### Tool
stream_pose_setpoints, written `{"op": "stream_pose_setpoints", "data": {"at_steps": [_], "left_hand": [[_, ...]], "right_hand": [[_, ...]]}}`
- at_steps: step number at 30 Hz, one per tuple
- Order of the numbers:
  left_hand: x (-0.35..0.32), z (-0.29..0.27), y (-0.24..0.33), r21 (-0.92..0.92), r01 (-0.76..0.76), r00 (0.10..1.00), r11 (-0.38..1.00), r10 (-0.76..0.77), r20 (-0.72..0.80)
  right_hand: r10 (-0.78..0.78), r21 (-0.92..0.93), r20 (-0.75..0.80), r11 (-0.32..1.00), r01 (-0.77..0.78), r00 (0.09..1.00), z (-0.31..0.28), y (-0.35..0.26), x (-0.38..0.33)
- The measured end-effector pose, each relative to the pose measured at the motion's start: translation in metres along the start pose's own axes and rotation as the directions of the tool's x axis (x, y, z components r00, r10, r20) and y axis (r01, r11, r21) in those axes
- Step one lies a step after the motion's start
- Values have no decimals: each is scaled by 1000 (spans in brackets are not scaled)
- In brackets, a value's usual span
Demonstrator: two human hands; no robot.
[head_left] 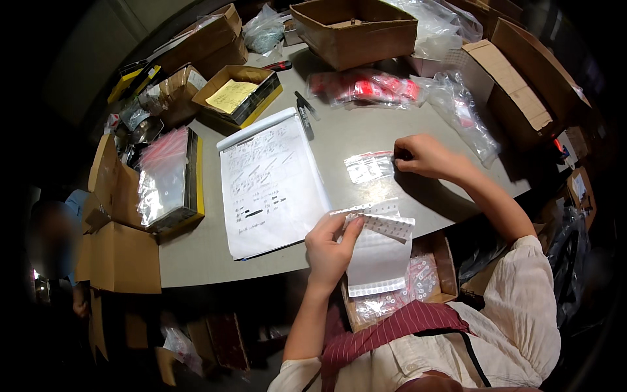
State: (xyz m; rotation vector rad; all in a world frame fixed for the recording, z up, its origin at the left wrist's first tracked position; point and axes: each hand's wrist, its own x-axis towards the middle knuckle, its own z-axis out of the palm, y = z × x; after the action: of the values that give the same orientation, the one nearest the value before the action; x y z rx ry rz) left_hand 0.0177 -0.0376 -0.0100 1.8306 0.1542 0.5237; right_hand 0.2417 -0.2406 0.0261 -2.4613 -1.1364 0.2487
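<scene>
Clock read from the middle of the view. Two hands seen at the worktop [353,134]. White label sheets [377,266] with rows of small round marks, at five o'clock, overhanging the near edge; two layers at least. The upper edge is pinched between thumb and fingers of the left hand [332,248]. The right hand [424,155], at two o'clock, is curled beside the red-edged end of a small clear bag [369,168]; whether anything is gripped cannot be told.

Counted: one handwritten notepad [271,189] at nine o'clock; two pens [304,116] at twelve; one cutter [279,66] beyond; one box of clear zip bags [163,170] at nine; one carton with yellow paper [232,96] at eleven. Red-and-white packs [366,88] are heaped at one, uncountable. A clear plastic bag [460,111] is laid at two, hemmed in by an open carton [522,85].

At four, a lower carton [447,268] of bagged small rings is partly covered by the sheets and overlapped by a maroon apron [398,326]. At nine, a co-worker [75,202] is cut off by shadow, largely blurred.
</scene>
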Motion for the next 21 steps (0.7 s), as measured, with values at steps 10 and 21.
{"op": "stream_pose_setpoints", "data": {"at_steps": [10,21], "left_hand": [[-1,-1,-7,-20,11,1000,1000,-11,3],[-1,0,-9,-18,15,1000,1000,-15,1]], "right_hand": [[-119,28,-95,992,122,988,-10,-22,5],[-287,-421,-279,895,152,916,26,-18,7]]}}
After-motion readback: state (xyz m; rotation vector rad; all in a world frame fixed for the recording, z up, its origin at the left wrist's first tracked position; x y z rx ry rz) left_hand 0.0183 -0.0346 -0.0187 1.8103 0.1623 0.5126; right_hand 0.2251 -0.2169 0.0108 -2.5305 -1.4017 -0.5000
